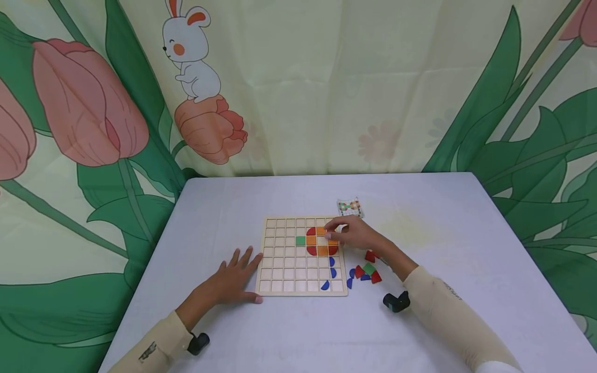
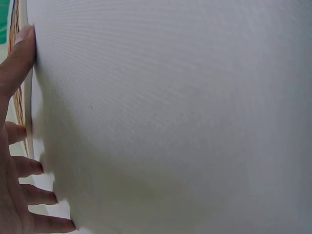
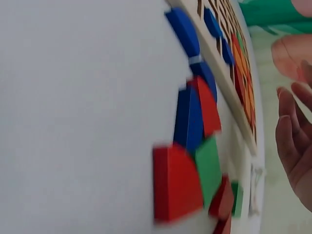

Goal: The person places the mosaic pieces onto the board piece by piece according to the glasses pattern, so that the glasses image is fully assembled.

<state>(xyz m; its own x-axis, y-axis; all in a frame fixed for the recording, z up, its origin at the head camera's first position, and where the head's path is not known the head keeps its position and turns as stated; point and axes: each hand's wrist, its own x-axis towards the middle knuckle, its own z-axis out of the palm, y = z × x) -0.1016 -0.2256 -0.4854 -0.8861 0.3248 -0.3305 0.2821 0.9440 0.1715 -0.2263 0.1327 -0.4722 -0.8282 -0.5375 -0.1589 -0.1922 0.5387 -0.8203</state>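
A wooden grid board (image 1: 280, 264) lies on the table. On its right part, red quarter-round and orange square pieces (image 1: 311, 240) form a ring, with a green square (image 1: 300, 241) at the ring's left. Several blue half-rounds (image 1: 325, 285) lie lower on the board. My left hand (image 1: 233, 280) rests with spread fingers at the board's left edge, thumb near the lower corner. My right hand (image 1: 356, 232) is over the upper right corner, its bent index finger and thumb close over the ring. I cannot tell whether a piece is between those fingertips.
Right of the board lie loose red, blue and green pieces (image 3: 178, 183), some touching each other. A small printed pattern card (image 1: 350, 207) lies behind the board's upper right corner. The white table (image 1: 420, 321) meets a floral cloth backdrop (image 1: 298, 103).
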